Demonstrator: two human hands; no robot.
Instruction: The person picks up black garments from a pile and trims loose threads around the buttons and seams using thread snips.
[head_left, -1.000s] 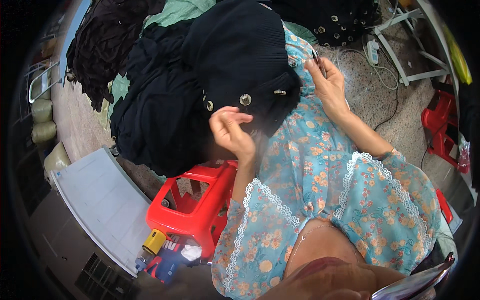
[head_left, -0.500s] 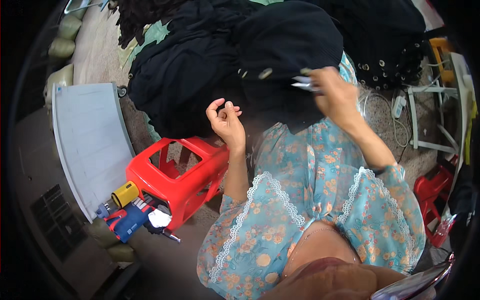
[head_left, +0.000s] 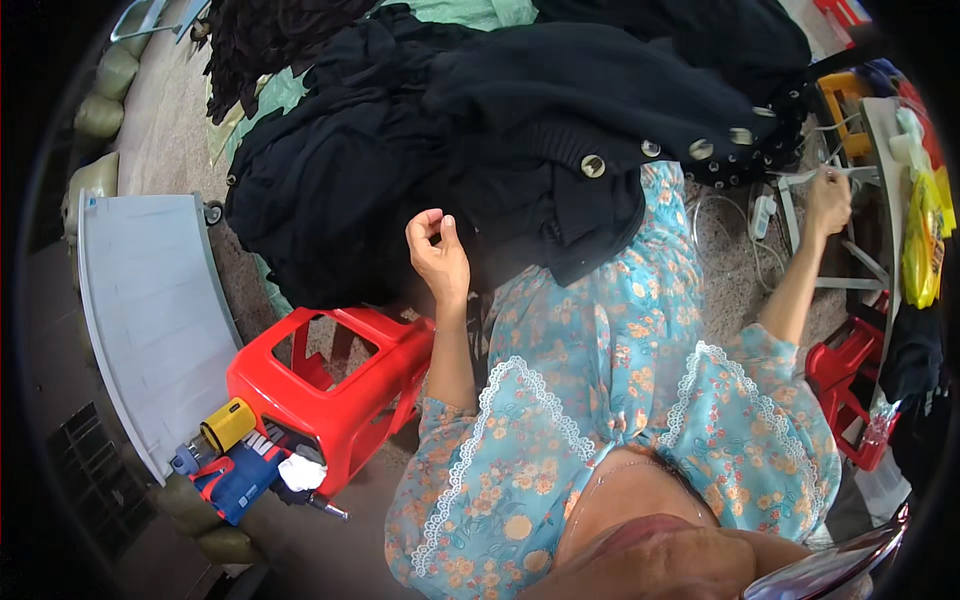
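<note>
"Black knit garment [head_left: 580, 90]: how does it lie?"

"Across the lap [head_left: 640, 290], long axis roughly left to right; the buttons [head_left: 700, 149] slant away toward the right."

"And the hands?"

"Left hand [head_left: 440, 262]: at its near side, loosely curled, thumb and fingers slightly parted. Right hand [head_left: 828, 205]: near the pale frame [head_left: 848, 283], fingers bent; whether they pinch anything, I can't tell."

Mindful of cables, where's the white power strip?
In the head view, the power strip lies at right, below black buttoned cloth and left of the right hand.
</note>
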